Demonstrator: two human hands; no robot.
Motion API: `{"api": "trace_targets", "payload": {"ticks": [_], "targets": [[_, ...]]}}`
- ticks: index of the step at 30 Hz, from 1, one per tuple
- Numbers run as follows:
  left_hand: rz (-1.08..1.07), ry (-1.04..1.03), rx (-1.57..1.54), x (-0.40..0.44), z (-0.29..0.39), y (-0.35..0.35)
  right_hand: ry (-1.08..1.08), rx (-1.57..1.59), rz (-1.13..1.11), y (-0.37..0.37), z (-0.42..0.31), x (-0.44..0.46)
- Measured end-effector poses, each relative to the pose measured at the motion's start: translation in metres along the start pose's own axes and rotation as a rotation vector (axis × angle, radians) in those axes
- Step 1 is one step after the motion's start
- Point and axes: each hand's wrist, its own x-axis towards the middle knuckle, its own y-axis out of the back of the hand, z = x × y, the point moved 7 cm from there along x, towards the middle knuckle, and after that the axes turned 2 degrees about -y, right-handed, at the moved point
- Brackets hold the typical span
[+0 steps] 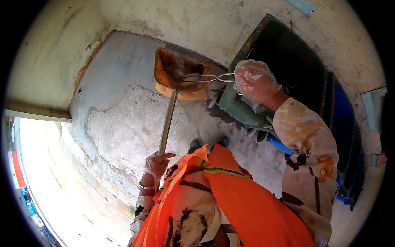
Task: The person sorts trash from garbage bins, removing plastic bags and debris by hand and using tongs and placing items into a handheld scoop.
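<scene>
My left hand (pixel 156 165), in a thin clear glove, is closed around the lower end of a metal pole (pixel 167 123). At the pole's far end is a square metal frame holding an orange bag (pixel 189 94), its mouth open upward and brown inside. My right hand (pixel 256 80), in a loose clear plastic glove, grips the handles of metal scissor tongs (pixel 215 77). Their long thin arms point left over the bag's mouth, with the tips inside its outline. Whether the tips hold anything cannot be made out. The right hand is above the rim of a green wheeled bin.
The green wheeled bin (pixel 242 110) stands open and dark inside at the right. Blue bins (pixel 343 115) stand beyond it. A stained wall (pixel 197 24) runs along the far side, with another at left. The concrete floor (pixel 123 107) is rough and patchy, with my shoes near the middle.
</scene>
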Motion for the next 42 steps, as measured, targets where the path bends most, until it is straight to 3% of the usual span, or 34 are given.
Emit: {"api": "trace_targets", "payload": {"ticks": [2,5,13,19,24,26,29,32,34,36,37,41,42], "targets": [[-0.096,0.163,-0.031,-0.006,-0.009,-0.003,-0.008,0.068,-0.002,0.017,0.008,-0.020],[-0.045,0.134,-0.149,-0.005,-0.016,-0.009,-0.105,0.138,-0.052,0.057,0.016,-0.060],[-0.115,0.181,-0.107,0.025,-0.023,-0.020,-0.470,0.185,-0.079,0.179,0.037,-0.172],[-0.192,0.289,-0.224,0.058,-0.014,-0.021,-0.770,0.172,-0.057,0.224,0.061,-0.258],[-0.191,0.321,-0.390,0.069,-0.020,-0.026,-0.894,-0.032,-0.103,0.240,0.064,-0.328],[-0.217,0.297,-0.384,0.078,-0.013,-0.025,-1.116,0.052,-0.225,0.240,0.085,-0.374],[-0.198,0.345,-0.459,0.084,-0.018,-0.030,-1.105,-0.113,-0.141,0.259,0.100,-0.397],[-0.156,0.447,-0.406,0.083,-0.023,-0.035,-1.024,-0.262,-0.206,0.267,0.116,-0.392],[-0.160,0.540,-0.327,0.081,-0.033,-0.037,-1.047,-0.179,-0.129,0.254,0.134,-0.380],[-0.151,0.595,-0.316,0.071,-0.045,-0.046,-0.917,-0.334,-0.356,0.223,0.148,-0.375],[-0.158,0.630,-0.302,0.066,-0.047,-0.049,-0.961,-0.357,-0.552,0.207,0.157,-0.365],[-0.145,0.740,-0.265,0.051,-0.052,-0.054,-0.843,-0.269,-0.707,0.159,0.183,-0.323],[-0.137,0.757,-0.284,0.046,-0.050,-0.059,-0.872,-0.222,-0.648,0.149,0.188,-0.314]]}}
